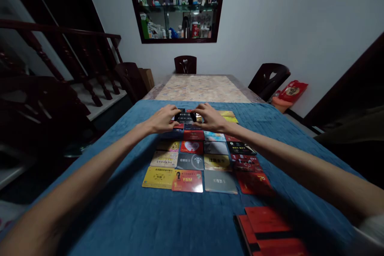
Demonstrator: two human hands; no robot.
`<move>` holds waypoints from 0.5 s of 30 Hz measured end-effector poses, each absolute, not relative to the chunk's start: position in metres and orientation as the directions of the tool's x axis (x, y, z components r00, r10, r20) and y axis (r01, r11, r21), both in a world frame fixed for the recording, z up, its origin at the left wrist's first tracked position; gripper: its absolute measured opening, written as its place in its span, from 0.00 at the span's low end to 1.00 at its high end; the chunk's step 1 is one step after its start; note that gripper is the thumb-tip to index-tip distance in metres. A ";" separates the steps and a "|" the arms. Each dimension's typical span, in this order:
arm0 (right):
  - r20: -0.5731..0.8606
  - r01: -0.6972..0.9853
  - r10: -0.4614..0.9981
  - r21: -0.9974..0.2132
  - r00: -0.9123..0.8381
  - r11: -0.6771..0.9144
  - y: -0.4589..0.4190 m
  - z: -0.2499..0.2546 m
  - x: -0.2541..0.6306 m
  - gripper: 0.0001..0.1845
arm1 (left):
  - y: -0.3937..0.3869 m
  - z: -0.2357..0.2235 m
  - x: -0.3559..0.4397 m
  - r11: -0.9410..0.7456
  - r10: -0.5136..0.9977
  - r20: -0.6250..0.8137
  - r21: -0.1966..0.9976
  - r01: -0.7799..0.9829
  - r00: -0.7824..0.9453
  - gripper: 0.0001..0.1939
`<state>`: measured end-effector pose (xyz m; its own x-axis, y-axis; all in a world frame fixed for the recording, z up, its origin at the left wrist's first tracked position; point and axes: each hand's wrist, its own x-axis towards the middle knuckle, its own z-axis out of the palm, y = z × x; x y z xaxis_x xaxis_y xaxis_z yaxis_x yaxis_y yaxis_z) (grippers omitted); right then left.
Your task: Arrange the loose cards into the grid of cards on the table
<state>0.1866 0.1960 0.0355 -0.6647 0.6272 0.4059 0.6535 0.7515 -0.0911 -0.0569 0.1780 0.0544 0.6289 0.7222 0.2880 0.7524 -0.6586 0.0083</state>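
Note:
Rows of flat plastic cards lie side by side on a blue cloth, with a black card (185, 117) with pale lettering in the far part of the layout. My left hand (163, 119) is curled at its left end, thumb near the close corner and fingers near the far one. Facing it, my right hand (211, 118) grips the right end in the same way. Both hands partly cover the neighbouring cards. Closer to me are a grey card (220, 182), a red-orange YSM card (187, 181), a yellow card (157, 177) and a red card (254, 183).
A red and black stack (273, 230) sits on the blue cloth (144, 224) at the near right. Beyond the cloth, the marbled tabletop (207, 88) shows. Dark chairs (271, 76) stand around the table, and a red bag (294, 91) is at the right.

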 end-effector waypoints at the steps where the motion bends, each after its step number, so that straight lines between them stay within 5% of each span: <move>1: 0.392 0.672 0.646 -0.087 -0.656 0.735 0.204 0.037 0.182 0.26 | 0.187 0.054 -0.059 -0.647 0.734 0.277 0.006 0.763 0.620 0.20; 15: 0.217 0.825 0.808 -0.022 -0.547 0.565 0.294 0.016 0.134 0.23 | 0.293 0.027 -0.073 -0.474 0.869 0.152 -0.012 0.881 0.470 0.19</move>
